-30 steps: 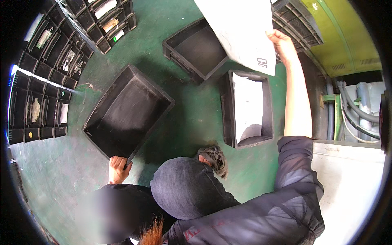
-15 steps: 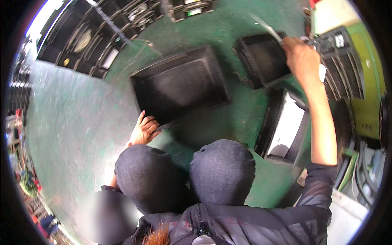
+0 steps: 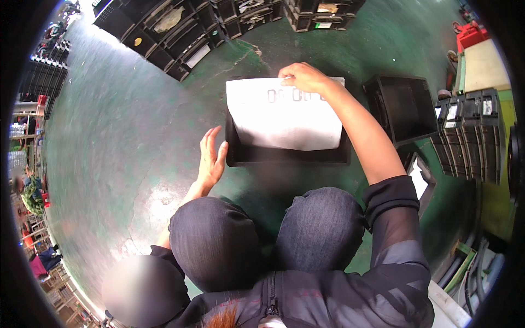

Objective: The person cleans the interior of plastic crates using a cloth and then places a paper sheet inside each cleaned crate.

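A sheet of white paper [image 3: 284, 120] with printed outlines along its far edge lies over the opening of a shallow black plastic crate [image 3: 295, 157]. This crate sits on the floor in front of my knees. At the paper's far edge, my right hand [image 3: 306, 77] pinches it between thumb and fingers. The sheet covers much of the crate's inside, so what is under it is hidden. My left hand [image 3: 212, 158] is beside the crate's left wall, fingers stretched out and holding nothing. Whether its thumb touches the crate I cannot tell.
Right of the crate is another black crate [image 3: 407, 109], with a smaller tray [image 3: 431, 186] holding a white sheet [image 3: 418, 177] nearer me. Stacked black crates [image 3: 467, 136] stand at the right. More stacks [image 3: 186, 33] line the far side. Green floor [image 3: 131, 136] extends to the left.
My right hand has come from the right-hand crates to the front crate, bringing the paper over it. My left hand has let go of that crate's near corner, and the crate now sits straighter.
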The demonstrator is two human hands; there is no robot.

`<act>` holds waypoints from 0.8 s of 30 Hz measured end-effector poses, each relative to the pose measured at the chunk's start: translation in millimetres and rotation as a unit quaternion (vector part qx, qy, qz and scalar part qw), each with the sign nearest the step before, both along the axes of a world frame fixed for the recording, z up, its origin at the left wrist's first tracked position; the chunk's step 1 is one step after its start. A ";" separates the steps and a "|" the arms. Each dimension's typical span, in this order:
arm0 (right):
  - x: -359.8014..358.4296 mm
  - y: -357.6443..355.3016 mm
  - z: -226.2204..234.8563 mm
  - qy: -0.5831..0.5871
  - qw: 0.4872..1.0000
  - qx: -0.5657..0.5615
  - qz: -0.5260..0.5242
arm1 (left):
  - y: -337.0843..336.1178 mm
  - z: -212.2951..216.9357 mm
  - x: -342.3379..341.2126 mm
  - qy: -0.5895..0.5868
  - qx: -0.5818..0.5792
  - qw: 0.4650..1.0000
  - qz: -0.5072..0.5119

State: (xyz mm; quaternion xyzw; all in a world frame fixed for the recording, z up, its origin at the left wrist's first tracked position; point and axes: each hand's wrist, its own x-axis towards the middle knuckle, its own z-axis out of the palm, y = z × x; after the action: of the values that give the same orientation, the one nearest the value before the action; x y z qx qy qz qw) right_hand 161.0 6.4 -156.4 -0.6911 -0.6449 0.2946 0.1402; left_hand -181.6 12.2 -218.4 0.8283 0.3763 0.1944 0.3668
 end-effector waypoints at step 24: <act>-51.7 -95.5 -111.4 -0.108 0.986 -0.072 -0.107 | 22.6 -8.9 34.2 0.000 -0.405 0.902 0.148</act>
State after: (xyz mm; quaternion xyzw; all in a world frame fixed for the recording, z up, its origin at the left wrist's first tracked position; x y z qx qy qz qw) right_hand 109.4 -89.1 -267.8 -0.7919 -0.5561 0.2473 0.0508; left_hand -147.4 34.8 -227.4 0.5428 0.5411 0.0774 0.6377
